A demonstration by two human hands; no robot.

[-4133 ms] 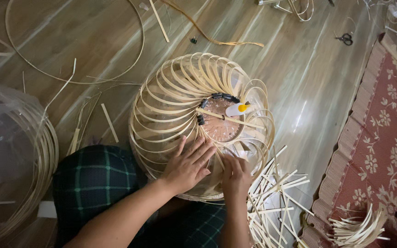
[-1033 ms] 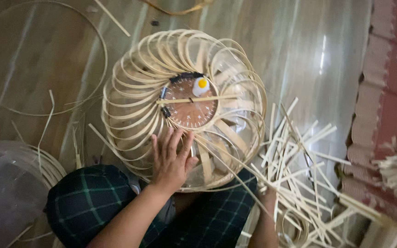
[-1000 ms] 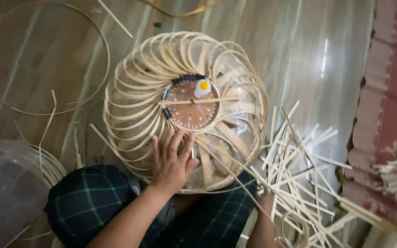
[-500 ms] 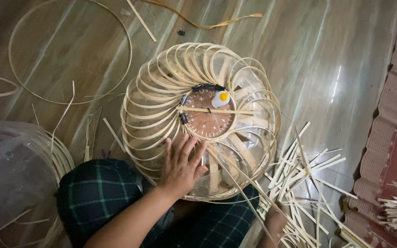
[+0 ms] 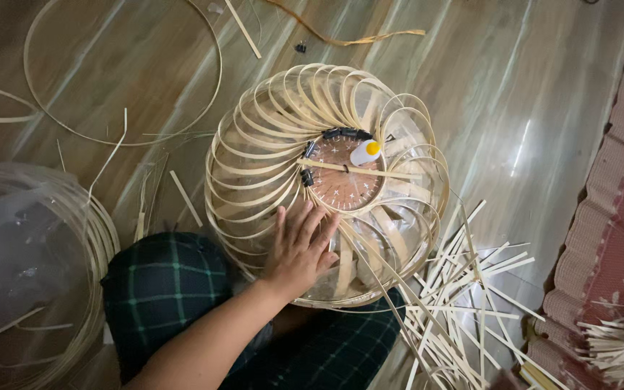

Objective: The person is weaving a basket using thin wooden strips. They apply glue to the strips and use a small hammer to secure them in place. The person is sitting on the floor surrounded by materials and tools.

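I see the bamboo-strip lampshade frame [image 5: 326, 180] resting on the wooden floor [image 5: 543, 94], against the person's knees. A small glue bottle [image 5: 365, 152] lies on its round wooden hub [image 5: 344, 184]. My left hand [image 5: 299, 249] lies flat on the curved strips, fingers spread, gripping nothing. Right hand out of view. Loose strips [image 5: 464, 289] piled just right of the frame.

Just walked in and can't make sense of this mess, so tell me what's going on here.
A person sitting on the floor presses the left hand flat on a round frame of curved bamboo strips. The strips fan out from a brown centre disc that carries black clips and a small white bottle. Loose strips lie beside it. The right hand is out of view.
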